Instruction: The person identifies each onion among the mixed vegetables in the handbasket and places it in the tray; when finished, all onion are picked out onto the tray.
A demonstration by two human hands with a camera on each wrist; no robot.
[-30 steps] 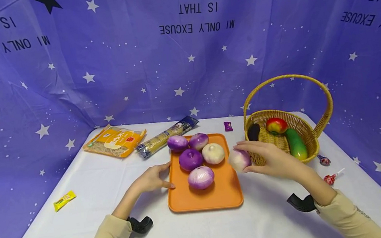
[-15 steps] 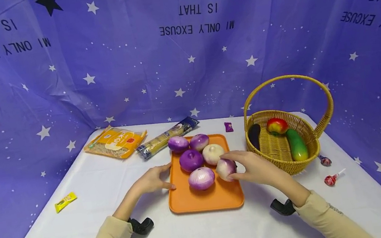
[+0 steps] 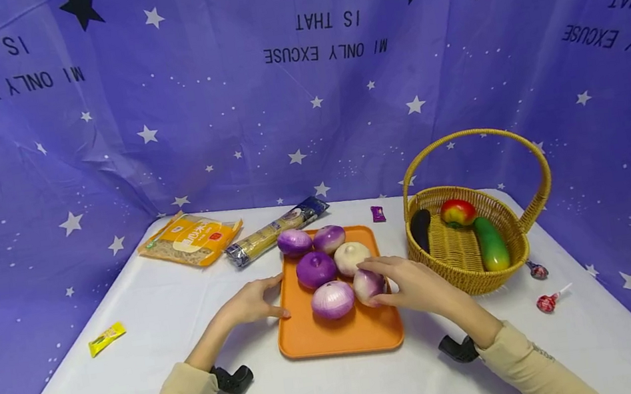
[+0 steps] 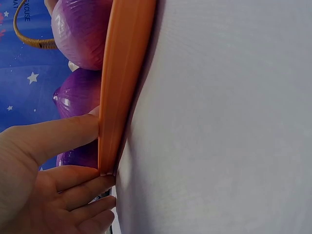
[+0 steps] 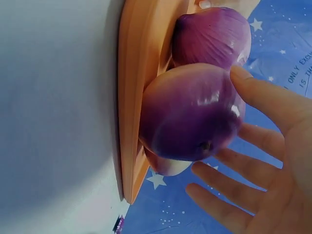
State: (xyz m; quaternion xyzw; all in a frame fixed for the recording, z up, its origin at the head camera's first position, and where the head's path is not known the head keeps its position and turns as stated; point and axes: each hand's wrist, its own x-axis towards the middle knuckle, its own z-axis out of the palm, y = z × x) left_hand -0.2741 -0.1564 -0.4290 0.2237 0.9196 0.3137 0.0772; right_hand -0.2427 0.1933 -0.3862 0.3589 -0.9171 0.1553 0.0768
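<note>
Several toy onions, purple, white and purple-and-white, sit on an orange tray (image 3: pixel 342 343). My right hand (image 3: pixel 415 282) holds a purple-and-white onion (image 3: pixel 369 286) at the tray's right side, its thumb and fingers on either side of it. In the right wrist view that onion (image 5: pixel 192 114) rests on the tray; the thumb (image 5: pixel 258 90) lies at its edge and the lower fingers stand spread apart. Against the tray's left edge, my left hand (image 3: pixel 251 301) rests with thumb and fingertips apart; the left wrist view has the thumb (image 4: pixel 63 136) on the rim.
A wicker basket (image 3: pixel 466 280) with a toy eggplant, a red-and-yellow fruit and a green vegetable stands right. Behind the tray lie a grain bag (image 3: pixel 191 239) and a noodle packet (image 3: pixel 274 231). Candies include a yellow one (image 3: pixel 107 338), a purple one (image 3: pixel 378 214) and two lollipops (image 3: pixel 546 304).
My right hand has carried the purple-and-white onion left from beside the basket onto the tray, down next to the other onions. My left hand has stayed at the tray's edge.
</note>
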